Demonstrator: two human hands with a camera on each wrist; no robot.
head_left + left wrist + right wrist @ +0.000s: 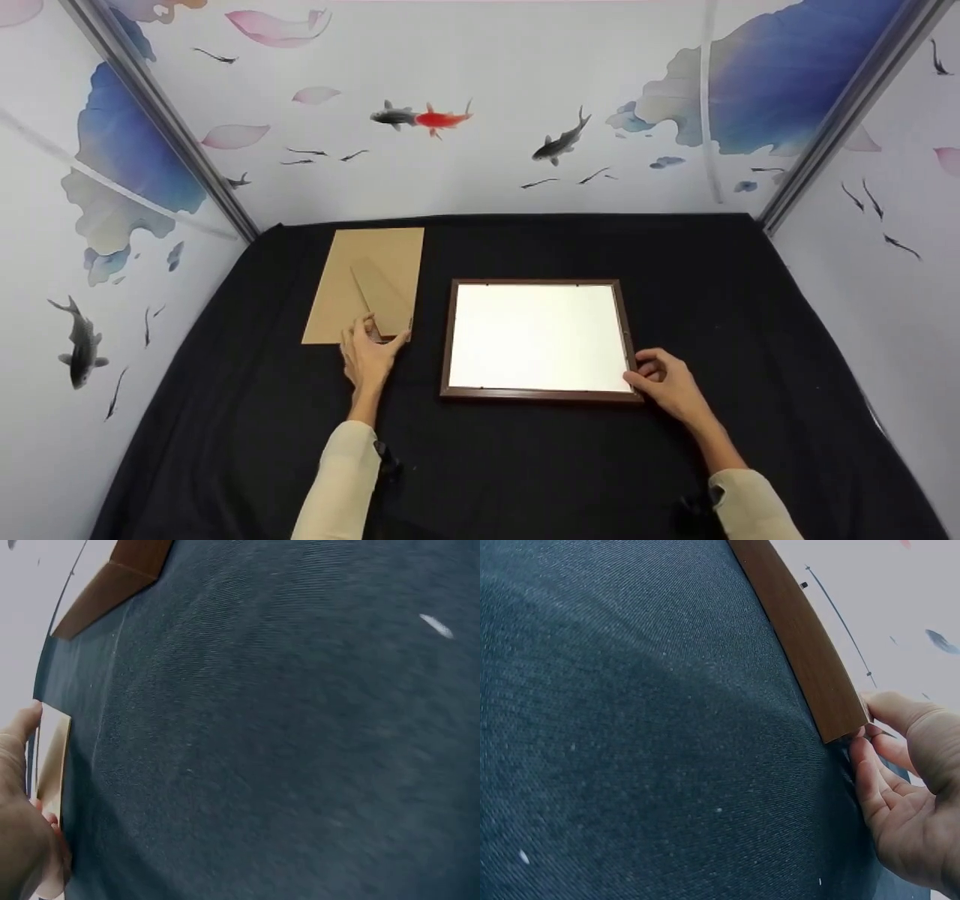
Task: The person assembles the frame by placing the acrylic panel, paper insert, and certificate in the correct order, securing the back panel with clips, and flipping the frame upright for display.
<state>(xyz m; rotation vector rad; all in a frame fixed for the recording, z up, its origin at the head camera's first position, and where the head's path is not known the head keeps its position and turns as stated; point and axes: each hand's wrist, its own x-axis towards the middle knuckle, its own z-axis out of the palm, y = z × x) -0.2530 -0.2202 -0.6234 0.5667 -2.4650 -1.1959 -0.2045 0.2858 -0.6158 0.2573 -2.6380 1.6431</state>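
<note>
A tan backing board [330, 292] with a fold-out stand leg [386, 296] lies at the left of the black cloth. My left hand [367, 360] is at its near edge, holding the lower end of the leg between thumb and fingers. The left wrist view shows the leg's pale face [51, 757] between them. Right of the board lies a brown picture frame [540, 394] with a bright, reflective pane [540, 337]. My right hand [671, 386] pinches its near right corner, thumb on top. The right wrist view shows the frame's brown side [806, 641] beside the fingers.
Black cloth [525, 465] covers the table. White printed panels [480, 172] stand behind and at both sides, with metal posts [180, 135] at the corners. A strip of cloth separates the board from the frame.
</note>
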